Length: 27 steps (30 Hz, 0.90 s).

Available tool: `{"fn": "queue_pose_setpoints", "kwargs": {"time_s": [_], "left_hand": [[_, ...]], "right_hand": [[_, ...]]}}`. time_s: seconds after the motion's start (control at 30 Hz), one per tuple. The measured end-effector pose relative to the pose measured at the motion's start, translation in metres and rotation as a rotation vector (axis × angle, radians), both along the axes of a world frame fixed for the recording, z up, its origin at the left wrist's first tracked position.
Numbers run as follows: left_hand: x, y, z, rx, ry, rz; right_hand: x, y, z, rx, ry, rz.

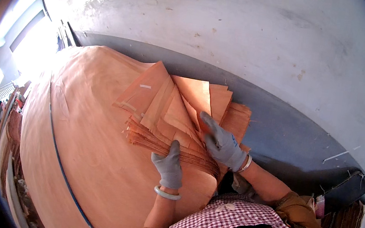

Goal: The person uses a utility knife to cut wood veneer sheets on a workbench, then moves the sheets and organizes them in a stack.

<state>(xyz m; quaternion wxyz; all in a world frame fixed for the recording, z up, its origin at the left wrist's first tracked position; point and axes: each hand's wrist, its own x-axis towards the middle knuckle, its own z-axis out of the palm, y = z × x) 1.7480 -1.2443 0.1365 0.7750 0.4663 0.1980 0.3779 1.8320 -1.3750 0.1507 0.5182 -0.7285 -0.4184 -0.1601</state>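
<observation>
A pale, scuffed wall with small brown marks fills the top and upper right, bending with the lens. Its lower part is a smooth grey band. A thin white strip shows as a slanting line toward the right. Below it is a black object with a rounded edge, its kind unclear, and near that a pile of brown sheets seen edge-on. On the left, glaring daylight fills a window. Under it, near the rim, stand reddish-brown stacks. A dark blue cord curves down to the bottom edge.
</observation>
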Motion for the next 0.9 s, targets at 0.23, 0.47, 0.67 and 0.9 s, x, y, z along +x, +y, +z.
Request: {"fn": "queue_pose_setpoints", "kwargs": {"time_s": [0.23, 0.47, 0.67, 0.9], "left_hand": [[-0.003, 0.005, -0.008, 0.029, 0.003, -0.07], [0.003, 0.001, -0.012, 0.052, 0.074, -0.016], [-0.004, 0.004, -0.009, -0.022, 0.053, -0.042], [-0.002, -0.001, -0.004, 0.008, 0.033, -0.063]], "right_hand": [[0.005, -0.015, 0.004, -0.336, 0.061, 0.083], [0.009, -0.017, -0.008, -0.249, 0.171, -0.052], [0.0, -0.033, 0.022, -0.44, -0.079, -0.402], [0.002, -0.008, -0.03, -0.344, 0.32, 0.067]]}}
